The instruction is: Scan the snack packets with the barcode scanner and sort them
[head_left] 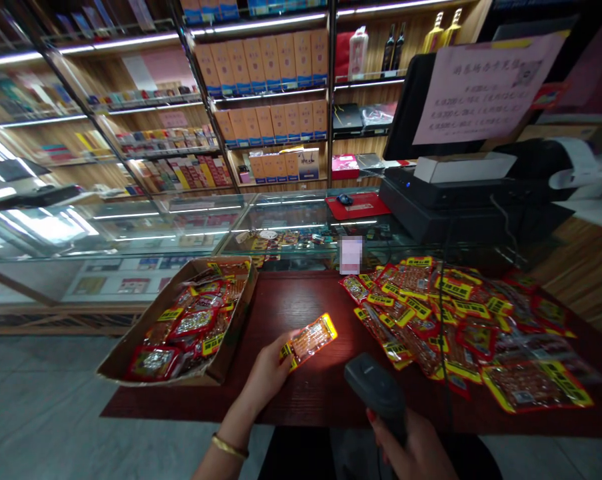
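My left hand point(269, 368) grips one end of a snack packet point(311, 340) with yellow ends and a clear middle, held over the dark red table point(291, 293). In my right hand point(413, 443) is a black handheld barcode scanner point(375, 387), its head pointed toward the packet, and a patch of light falls on and around the packet. To the left, a cardboard box point(248, 293) contains several red and yellow packets point(197, 323). A wide heap of similar packets point(421, 307) lies on the table at the right.
Behind the table stands a glass display counter point(291, 207) with a computer mouse point(345, 199) on a red mat point(365, 208). A monitor point(408, 100) bears a paper notice point(485, 93). A thin dark cable point(443, 333) hangs before the heap. Stocked shelves point(265, 93) line the back.
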`<state>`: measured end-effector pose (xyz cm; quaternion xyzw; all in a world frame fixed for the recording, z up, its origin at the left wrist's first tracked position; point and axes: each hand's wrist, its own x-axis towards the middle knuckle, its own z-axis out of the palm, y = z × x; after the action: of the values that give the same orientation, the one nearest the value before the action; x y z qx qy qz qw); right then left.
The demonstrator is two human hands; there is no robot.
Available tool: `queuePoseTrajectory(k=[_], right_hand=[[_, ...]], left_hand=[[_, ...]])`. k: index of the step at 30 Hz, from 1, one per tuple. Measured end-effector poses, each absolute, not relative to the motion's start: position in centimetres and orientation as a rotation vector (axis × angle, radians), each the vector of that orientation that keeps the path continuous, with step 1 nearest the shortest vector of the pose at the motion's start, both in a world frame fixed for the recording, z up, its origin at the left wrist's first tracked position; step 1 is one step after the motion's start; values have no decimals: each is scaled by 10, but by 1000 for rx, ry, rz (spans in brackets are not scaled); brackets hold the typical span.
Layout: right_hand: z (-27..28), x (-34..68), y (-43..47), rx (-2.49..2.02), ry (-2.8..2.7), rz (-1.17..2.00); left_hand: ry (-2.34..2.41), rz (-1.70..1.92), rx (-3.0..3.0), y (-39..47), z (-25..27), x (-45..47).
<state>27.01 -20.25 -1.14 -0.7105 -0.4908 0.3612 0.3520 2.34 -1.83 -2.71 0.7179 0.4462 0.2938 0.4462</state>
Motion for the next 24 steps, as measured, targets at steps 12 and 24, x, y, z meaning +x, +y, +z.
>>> queuePoseTrajectory(k=[12, 24], right_hand=[[-15, 258, -179, -1799, -1271, 869], [-9, 255, -168, -1797, -1302, 875]], left_hand=[[1133, 725, 1821, -25, -23, 26], [1105, 676, 1813, -30, -12, 33]])
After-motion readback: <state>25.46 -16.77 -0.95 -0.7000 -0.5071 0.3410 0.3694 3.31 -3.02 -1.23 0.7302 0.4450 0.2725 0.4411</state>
